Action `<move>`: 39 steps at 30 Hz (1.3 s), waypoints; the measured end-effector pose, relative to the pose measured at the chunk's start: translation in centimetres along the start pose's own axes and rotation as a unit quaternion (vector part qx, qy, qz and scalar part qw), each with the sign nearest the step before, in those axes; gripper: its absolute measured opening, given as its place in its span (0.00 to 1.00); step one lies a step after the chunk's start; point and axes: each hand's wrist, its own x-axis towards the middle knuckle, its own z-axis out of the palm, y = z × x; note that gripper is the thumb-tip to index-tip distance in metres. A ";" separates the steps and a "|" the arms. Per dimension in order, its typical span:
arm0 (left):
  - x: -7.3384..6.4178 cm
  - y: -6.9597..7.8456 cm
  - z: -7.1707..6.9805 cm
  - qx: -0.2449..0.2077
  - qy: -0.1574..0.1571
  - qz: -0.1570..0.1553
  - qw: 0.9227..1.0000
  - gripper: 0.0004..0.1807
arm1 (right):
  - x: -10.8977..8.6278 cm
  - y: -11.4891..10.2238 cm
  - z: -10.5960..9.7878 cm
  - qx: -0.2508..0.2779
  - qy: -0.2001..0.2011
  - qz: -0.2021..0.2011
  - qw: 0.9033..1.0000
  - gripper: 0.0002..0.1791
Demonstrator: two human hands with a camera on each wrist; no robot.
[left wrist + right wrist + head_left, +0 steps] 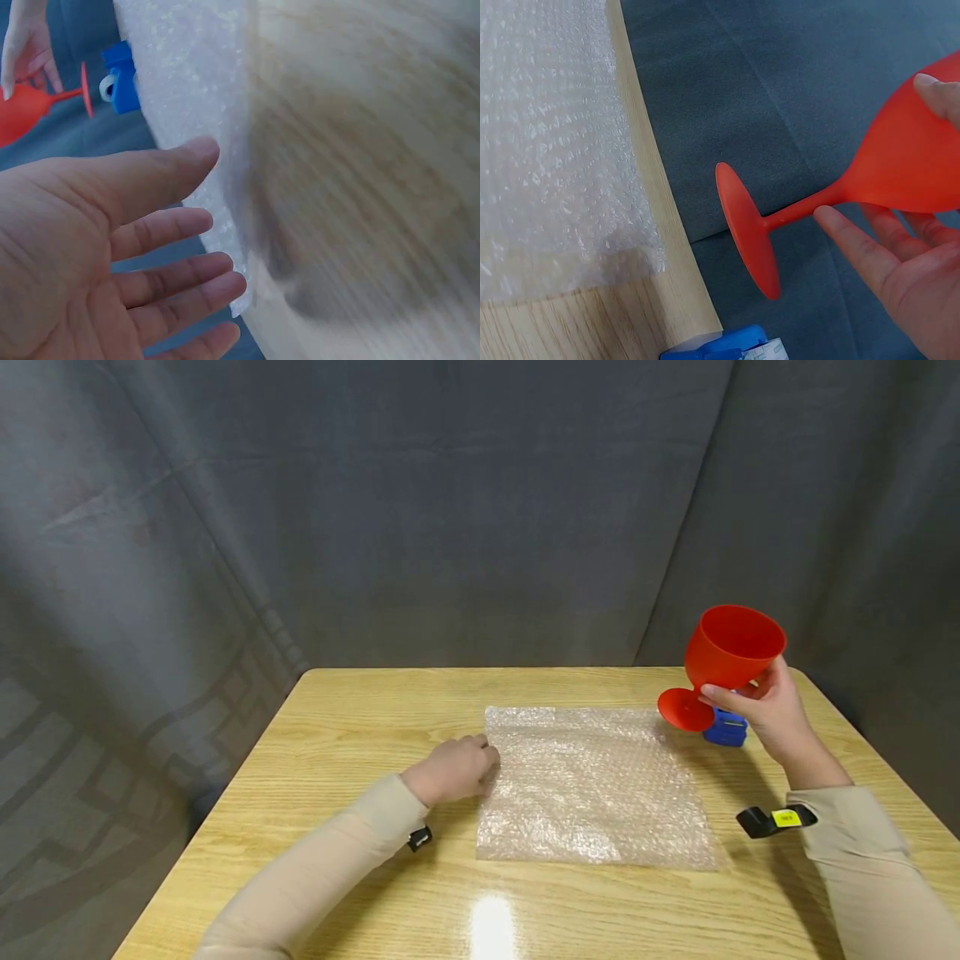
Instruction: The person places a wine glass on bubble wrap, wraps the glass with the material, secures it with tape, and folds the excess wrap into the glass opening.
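Observation:
A red plastic goblet [716, 662] is held in my right hand [776, 714], raised above the right side of the table. Its bowl tilts to the right and its round foot points left. In the right wrist view the thumb and fingers [862, 247] lie around the bowl and upper stem. A sheet of clear bubble wrap [592, 789] lies flat on the table. At its left edge is my left hand [453, 768]; in the left wrist view its fingers [187, 300] are loosely extended and grip nothing. Whether they touch the sheet I cannot tell.
A blue tape dispenser [724, 729] with a white roll stands beyond the sheet's right side, partly hidden by the goblet and right hand. The wooden table [375, 710] ends at a grey curtain [480, 527] behind it.

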 end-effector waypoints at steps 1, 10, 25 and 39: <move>0.0 -0.1 0.0 -0.004 0.008 -0.001 1.000 0.11 | 0.0 0.0 0.0 0.001 0.000 -0.002 1.000 0.41; -0.3 -0.6 0.5 -0.041 0.005 -0.028 0.999 0.07 | 0.0 0.1 0.2 0.021 -0.005 -0.009 1.000 0.40; 0.1 -0.7 0.8 -0.044 -0.018 -0.029 0.998 0.07 | -0.9 -2.5 4.9 0.069 -0.088 -0.020 0.994 0.42; 0.3 -0.6 1.1 -0.037 -0.010 -0.031 0.999 0.10 | -4.3 -2.3 16.6 0.169 -0.218 0.193 0.942 0.31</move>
